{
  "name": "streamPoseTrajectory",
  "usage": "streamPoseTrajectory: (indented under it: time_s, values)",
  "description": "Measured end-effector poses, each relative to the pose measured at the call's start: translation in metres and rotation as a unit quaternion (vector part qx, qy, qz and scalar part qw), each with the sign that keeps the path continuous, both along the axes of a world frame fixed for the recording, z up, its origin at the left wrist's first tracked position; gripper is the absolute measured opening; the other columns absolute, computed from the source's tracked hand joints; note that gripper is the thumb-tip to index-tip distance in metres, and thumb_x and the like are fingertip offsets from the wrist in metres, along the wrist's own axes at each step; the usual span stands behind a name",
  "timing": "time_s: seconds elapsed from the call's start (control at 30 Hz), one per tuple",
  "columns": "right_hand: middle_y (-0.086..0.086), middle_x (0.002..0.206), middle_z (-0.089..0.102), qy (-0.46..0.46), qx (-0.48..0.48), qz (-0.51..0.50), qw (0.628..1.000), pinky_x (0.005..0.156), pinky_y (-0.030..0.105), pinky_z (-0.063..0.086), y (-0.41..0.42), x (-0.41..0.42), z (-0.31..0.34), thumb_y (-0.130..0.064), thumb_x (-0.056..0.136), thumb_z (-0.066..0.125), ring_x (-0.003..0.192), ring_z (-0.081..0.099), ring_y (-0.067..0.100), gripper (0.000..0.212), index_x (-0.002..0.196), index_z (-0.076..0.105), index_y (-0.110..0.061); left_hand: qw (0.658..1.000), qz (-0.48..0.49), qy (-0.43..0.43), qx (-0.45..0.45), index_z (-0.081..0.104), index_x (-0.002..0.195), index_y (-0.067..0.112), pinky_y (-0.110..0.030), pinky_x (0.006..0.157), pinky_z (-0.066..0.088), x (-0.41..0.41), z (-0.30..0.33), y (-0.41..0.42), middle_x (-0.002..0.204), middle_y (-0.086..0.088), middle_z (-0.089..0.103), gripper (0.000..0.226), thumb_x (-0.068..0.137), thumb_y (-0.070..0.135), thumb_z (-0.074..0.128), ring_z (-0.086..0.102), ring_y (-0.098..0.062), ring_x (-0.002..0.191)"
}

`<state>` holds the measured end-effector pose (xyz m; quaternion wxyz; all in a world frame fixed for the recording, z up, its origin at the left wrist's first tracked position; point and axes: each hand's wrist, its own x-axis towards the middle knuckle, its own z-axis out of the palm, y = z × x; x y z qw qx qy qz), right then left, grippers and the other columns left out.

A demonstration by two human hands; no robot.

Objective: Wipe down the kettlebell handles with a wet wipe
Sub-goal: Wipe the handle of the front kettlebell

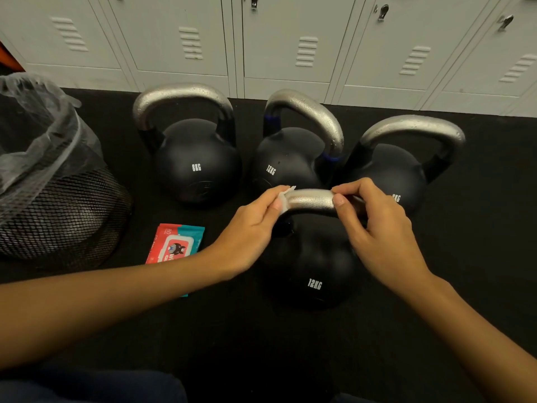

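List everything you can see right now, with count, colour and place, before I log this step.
Black kettlebells with bare silver metal handles: four; the nearest one, marked 12KG, in front of the person; three in a row behind it along the lockers: left marked 8KG, middle marked 12KG, right.
White wet wipe: one, at the left end of the nearest handle.
Red and teal wipes packet: one, flat on the floor, left of the nearest kettlebell.
Black mesh bin with clear plastic liner: one, far left.
Pale grey metal lockers: a row along the back.
Black floor mat: under everything.
Left hand: pinches the wipe.
Right hand: grip on the handle's right end.
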<state>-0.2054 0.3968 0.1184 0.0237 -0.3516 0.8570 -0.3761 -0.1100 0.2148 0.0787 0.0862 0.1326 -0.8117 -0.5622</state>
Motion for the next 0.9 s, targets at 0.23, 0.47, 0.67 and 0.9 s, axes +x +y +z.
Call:
streamPoseTrajectory:
  time_s: [0.23, 0.47, 0.67, 0.9]
  values:
    - [-0.017, 0.092, 0.062, 0.018, 0.002, -0.009, 1.0, 0.069, 0.029, 0.041, 0.0, 0.0, -0.003, -0.042, 0.096, 0.046, 0.083, 0.058, 0.011, 0.021, 0.108, 0.058, -0.03, 0.994, -0.089, -0.003, -0.071, 0.005, 0.146, 0.039, -0.009, 0.111, 0.015, 0.013, -0.016, -0.005, 0.154, 0.02, 0.016, 0.056, 0.098, 0.039, 0.032, 0.014, 0.009, 0.14]
    - [-0.015, 0.096, 0.065, 0.001, -0.023, 0.007, 1.0, 0.078, 0.044, 0.05, 0.003, 0.0, -0.001, -0.035, 0.099, 0.048, 0.09, 0.061, 0.011, 0.019, 0.112, 0.061, -0.03, 0.992, -0.047, 0.023, -0.112, 0.019, 0.148, 0.024, 0.0, 0.102, 0.022, 0.012, -0.021, -0.008, 0.143, 0.015, 0.032, 0.053, 0.101, 0.02, 0.041, 0.028, 0.011, 0.13]
    - [-0.014, 0.098, 0.067, -0.02, -0.035, 0.017, 0.999, 0.078, 0.043, 0.052, 0.003, 0.002, 0.006, -0.033, 0.098, 0.05, 0.09, 0.063, 0.009, 0.02, 0.112, 0.063, -0.027, 0.961, -0.05, 0.169, -0.211, 0.041, 0.141, 0.01, -0.021, 0.11, 0.033, 0.004, -0.003, -0.004, 0.14, 0.004, 0.045, 0.049, 0.095, 0.021, 0.054, 0.043, -0.008, 0.131]
    - [-0.017, 0.11, 0.066, -0.092, -0.082, 0.02, 0.992, 0.096, 0.026, 0.048, 0.005, -0.003, 0.023, -0.018, 0.096, 0.057, 0.11, 0.059, -0.001, 0.021, 0.114, 0.066, -0.027, 0.968, -0.007, 0.152, -0.2, 0.06, 0.122, 0.021, -0.03, 0.088, 0.047, -0.005, 0.001, -0.008, 0.117, 0.01, 0.059, 0.045, 0.08, 0.027, 0.075, 0.053, -0.011, 0.106]
